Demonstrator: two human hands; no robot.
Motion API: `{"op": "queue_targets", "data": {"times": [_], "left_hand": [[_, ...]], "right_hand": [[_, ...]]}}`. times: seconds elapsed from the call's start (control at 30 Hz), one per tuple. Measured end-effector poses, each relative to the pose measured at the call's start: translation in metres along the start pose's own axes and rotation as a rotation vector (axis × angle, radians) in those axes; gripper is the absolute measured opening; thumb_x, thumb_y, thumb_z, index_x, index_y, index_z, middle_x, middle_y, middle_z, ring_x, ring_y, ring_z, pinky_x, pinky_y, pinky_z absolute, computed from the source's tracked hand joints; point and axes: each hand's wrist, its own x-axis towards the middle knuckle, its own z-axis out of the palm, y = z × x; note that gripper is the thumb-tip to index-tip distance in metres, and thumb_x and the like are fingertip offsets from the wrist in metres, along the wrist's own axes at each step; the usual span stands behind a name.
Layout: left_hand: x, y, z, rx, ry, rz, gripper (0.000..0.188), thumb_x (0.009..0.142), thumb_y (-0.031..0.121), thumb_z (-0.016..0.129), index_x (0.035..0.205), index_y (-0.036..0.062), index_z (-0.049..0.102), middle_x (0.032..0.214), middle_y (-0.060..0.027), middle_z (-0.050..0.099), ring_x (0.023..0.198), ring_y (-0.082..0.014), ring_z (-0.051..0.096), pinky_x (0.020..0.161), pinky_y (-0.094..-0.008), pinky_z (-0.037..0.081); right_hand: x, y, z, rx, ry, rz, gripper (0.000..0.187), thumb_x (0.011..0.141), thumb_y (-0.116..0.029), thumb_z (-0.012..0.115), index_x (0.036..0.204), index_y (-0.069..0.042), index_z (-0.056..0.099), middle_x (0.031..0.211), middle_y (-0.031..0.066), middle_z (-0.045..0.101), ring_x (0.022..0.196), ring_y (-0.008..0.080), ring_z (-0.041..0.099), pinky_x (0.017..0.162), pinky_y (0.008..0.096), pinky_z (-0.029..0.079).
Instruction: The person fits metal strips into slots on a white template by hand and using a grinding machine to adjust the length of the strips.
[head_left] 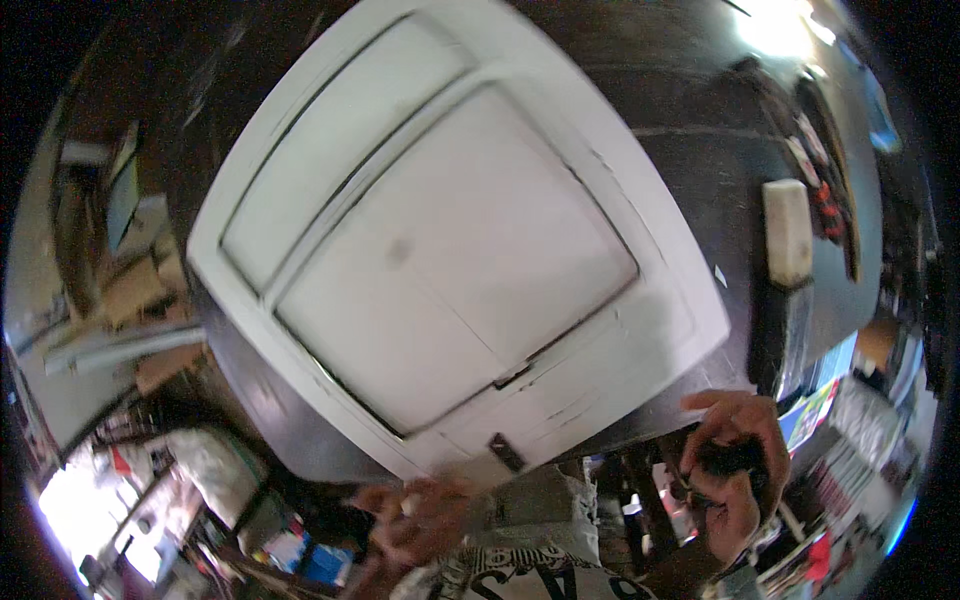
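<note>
A large white panel [460, 240] with recessed fields and dark grooves, like a cabinet door, lies at a slant on a dark table [270, 400]. At its near edge is my left hand [412, 520], blurred, with its fingers curled. A pale flat piece [478, 468] lies beside those fingers; whether they grip it is unclear. Close by, a small dark rectangular mark [507, 452] shows on the panel. Off the panel's right near corner, my right hand [750, 430] is curled around a dark rounded object [732, 458], whose kind I cannot make out.
To the right, a pale block [788, 232] stands at the table's edge, with long tools [828, 200] beyond it. Boards and offcuts [140, 300] are stacked at the left. Plastic bags [215, 465] and mixed clutter fill the floor area below.
</note>
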Motion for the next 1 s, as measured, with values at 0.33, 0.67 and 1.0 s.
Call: {"op": "queue_targets", "data": {"times": [0.33,0.67,1.0], "left_hand": [[0.027,0.006,-0.103,0.262,0.296,-0.287,0.029,0.07,0.002,0.072,0.097,0.0099,0.066,0.112,-0.0115,0.067,0.104,-0.0275,0.059,0.088,-0.0436,0.04],[0.097,0.082,-0.066,-0.389,0.465,-0.647,0.052,0.084,0.006,0.062,0.129,-0.0023,0.037,0.13,-0.0289,0.05,0.118,-0.0332,0.053,0.092,-0.0423,0.045],[0.082,0.086,-0.054,-0.424,0.578,-0.642,0.051,0.084,0.005,0.061,0.127,-0.0022,0.034,0.126,-0.0247,0.046,0.115,-0.029,0.05,0.092,-0.0415,0.041]], "right_hand": [[0.025,0.035,-0.028,-0.721,0.111,-0.215,0.025,0.084,-0.021,0.048,0.101,-0.005,0.053,0.084,0.0032,0.05,0.073,0.0116,0.045,0.063,0.0258,0.037],[0.065,0.033,-0.016,-1.155,0.152,-0.36,0.029,0.101,-0.028,0.05,0.11,-0.001,0.057,0.1,0.0112,0.061,0.085,0.0225,0.055,0.079,0.0356,0.045],[0.079,0.042,-0.014,-1.161,0.277,-0.34,0.041,0.102,-0.037,0.051,0.116,0.0,0.058,0.111,0.0188,0.063,0.102,0.0296,0.059,0.092,0.0399,0.044]]}}
